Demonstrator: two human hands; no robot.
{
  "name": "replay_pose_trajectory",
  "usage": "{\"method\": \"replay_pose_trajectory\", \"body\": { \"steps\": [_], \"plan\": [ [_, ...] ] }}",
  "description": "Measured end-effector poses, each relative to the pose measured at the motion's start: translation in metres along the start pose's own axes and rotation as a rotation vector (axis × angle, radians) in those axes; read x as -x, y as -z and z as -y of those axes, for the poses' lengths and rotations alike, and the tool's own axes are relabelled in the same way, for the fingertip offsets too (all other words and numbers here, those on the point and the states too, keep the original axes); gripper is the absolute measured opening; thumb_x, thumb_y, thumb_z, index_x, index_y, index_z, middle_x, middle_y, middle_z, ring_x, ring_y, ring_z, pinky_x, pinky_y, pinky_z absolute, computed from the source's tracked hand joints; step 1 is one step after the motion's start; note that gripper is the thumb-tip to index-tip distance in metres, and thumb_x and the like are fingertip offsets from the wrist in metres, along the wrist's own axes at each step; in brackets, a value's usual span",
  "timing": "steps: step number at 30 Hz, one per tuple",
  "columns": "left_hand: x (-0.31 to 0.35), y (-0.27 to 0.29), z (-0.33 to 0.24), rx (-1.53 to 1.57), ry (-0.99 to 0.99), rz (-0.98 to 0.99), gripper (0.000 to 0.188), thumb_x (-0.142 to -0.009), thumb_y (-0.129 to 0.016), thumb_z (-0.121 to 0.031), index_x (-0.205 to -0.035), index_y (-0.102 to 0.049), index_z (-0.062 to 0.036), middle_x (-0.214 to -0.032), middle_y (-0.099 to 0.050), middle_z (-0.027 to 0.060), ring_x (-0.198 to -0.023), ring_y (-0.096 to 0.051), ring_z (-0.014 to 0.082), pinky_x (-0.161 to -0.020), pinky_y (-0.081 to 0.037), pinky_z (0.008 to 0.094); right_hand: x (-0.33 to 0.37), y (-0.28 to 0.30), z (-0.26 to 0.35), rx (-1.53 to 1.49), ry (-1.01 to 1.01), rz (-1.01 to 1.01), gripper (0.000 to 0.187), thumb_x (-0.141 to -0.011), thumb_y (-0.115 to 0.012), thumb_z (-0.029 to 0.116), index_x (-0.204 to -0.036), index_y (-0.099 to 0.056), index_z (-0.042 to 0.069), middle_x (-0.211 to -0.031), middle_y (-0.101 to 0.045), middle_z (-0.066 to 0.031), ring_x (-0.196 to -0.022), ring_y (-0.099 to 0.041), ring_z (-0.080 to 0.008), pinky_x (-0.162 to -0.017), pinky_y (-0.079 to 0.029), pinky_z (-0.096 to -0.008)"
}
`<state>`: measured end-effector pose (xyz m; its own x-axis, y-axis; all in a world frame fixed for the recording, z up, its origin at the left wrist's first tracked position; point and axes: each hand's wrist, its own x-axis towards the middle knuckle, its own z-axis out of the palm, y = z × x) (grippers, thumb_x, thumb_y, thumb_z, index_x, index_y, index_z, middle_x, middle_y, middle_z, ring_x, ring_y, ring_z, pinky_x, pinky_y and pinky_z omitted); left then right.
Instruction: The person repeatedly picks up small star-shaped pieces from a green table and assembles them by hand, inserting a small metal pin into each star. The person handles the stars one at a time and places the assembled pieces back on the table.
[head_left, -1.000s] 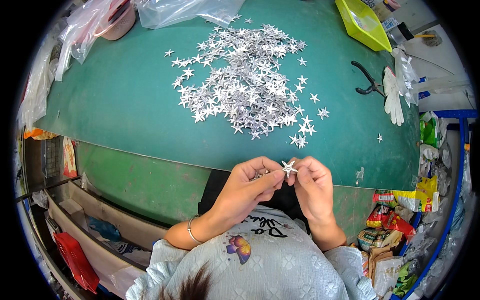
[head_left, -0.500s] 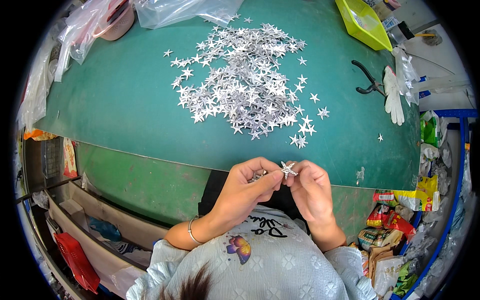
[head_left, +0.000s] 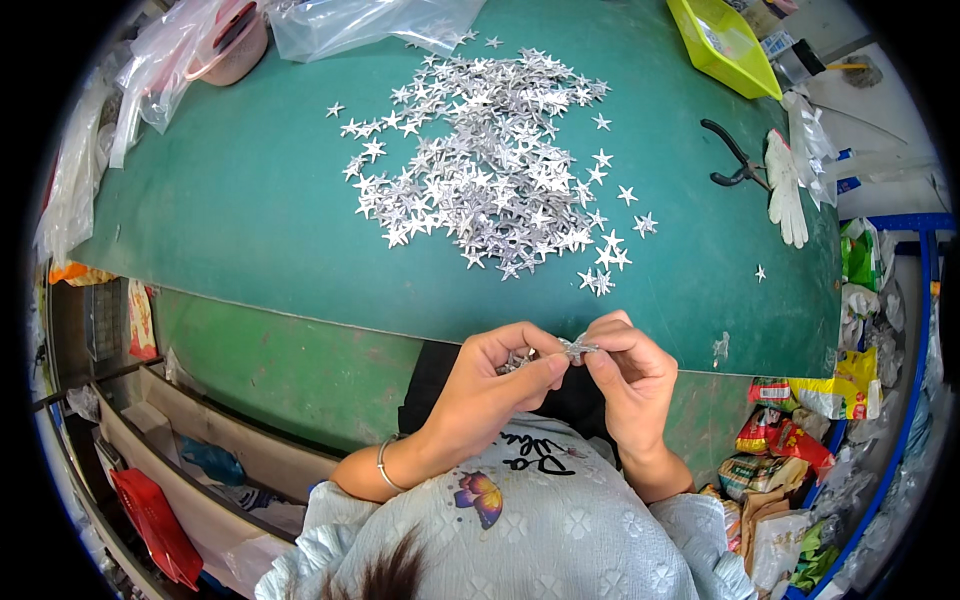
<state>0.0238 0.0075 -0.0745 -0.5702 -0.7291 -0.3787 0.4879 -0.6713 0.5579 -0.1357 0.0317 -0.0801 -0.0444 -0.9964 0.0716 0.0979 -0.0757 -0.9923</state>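
Between my fingertips, just off the table's front edge, is a small silver star-shaped piece (head_left: 577, 348), tilted nearly edge-on. My left hand (head_left: 500, 375) pinches one side of it with thumb and forefinger. More silver stars (head_left: 516, 361) show in the curl of that palm, partly covered by the fingers. My right hand (head_left: 632, 372) pinches the other side of the star between thumb and fingers. Beyond my hands, a large heap of the same silver stars (head_left: 490, 165) lies on the green tabletop (head_left: 240, 210), with several loose ones around it.
Black-handled pliers (head_left: 737, 158) and a white glove (head_left: 786, 190) lie at the right. A yellow-green basket (head_left: 725, 50) stands far right, a pink basin (head_left: 232, 55) and clear plastic bags (head_left: 375, 22) far left. Below the table's left side is an open drawer (head_left: 215, 425).
The star in my fingers has turned from face-up to nearly edge-on. My right hand has shifted slightly and now grips the star's right side with its thumb raised.
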Motion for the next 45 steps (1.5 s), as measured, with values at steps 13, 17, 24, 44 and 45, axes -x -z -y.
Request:
{"method": "replay_pose_trajectory", "body": {
  "steps": [13,17,24,44,45],
  "plan": [
    [0.003,-0.002,0.007,-0.018,-0.021,-0.068,0.007,-0.085,-0.056,-0.006,-0.087,-0.056,0.0007,-0.071,-0.052,0.0012,-0.053,-0.036,0.0006,-0.045,-0.025,0.0166,-0.004,-0.001,0.004,0.012,-0.056,0.0,0.009,-0.077,-0.06,-0.005,-0.086,-0.061,-0.004,-0.084,-0.062,-0.0098,-0.078,-0.053,-0.0167,-0.071,-0.042,-0.0265],
    [0.003,-0.003,0.0,-0.052,0.004,-0.058,0.01,-0.086,-0.056,-0.008,-0.09,-0.057,0.0011,-0.071,-0.053,0.0013,-0.054,-0.038,0.0006,-0.045,-0.026,0.016,-0.011,0.005,0.005,0.197,0.05,0.086,0.009,-0.076,-0.061,-0.004,-0.085,-0.062,-0.003,-0.082,-0.062,-0.0093,-0.077,-0.054,-0.0174,-0.071,-0.042,-0.0269],
    [0.0,0.003,0.004,-0.077,-0.041,-0.069,0.013,-0.088,-0.055,-0.01,-0.087,-0.06,0.0027,-0.073,-0.058,0.004,-0.053,-0.038,0.0015,-0.045,-0.026,0.0163,-0.012,0.01,0.01,0.168,-0.037,0.095,0.014,-0.08,-0.059,-0.001,-0.093,-0.063,-0.002,-0.081,-0.061,-0.0072,-0.076,-0.055,-0.0155,-0.07,-0.043,-0.0262],
    [-0.019,-0.003,0.017,-0.386,-0.008,-0.19,0.017,-0.086,-0.056,-0.01,-0.088,-0.061,0.0056,-0.069,-0.056,0.0026,-0.051,-0.038,0.0009,-0.043,-0.025,0.0145,-0.005,0.065,-0.005,0.788,0.017,-0.134,0.003,-0.073,-0.064,0.003,-0.075,-0.063,0.001,-0.073,-0.059,-0.0072,-0.069,-0.05,-0.021,-0.065,-0.039,-0.0313],
    [-0.02,-0.003,0.018,-0.405,-0.012,-0.192,0.017,-0.086,-0.056,-0.01,-0.089,-0.061,0.0056,-0.069,-0.055,0.0026,-0.051,-0.038,0.0008,-0.043,-0.025,0.0147,-0.007,0.073,-0.008,0.9,0.06,-0.136,0.004,-0.072,-0.065,0.004,-0.075,-0.063,0.001,-0.073,-0.058,-0.0067,-0.071,-0.049,-0.0212,-0.066,-0.038,-0.0318]
  ]
}}
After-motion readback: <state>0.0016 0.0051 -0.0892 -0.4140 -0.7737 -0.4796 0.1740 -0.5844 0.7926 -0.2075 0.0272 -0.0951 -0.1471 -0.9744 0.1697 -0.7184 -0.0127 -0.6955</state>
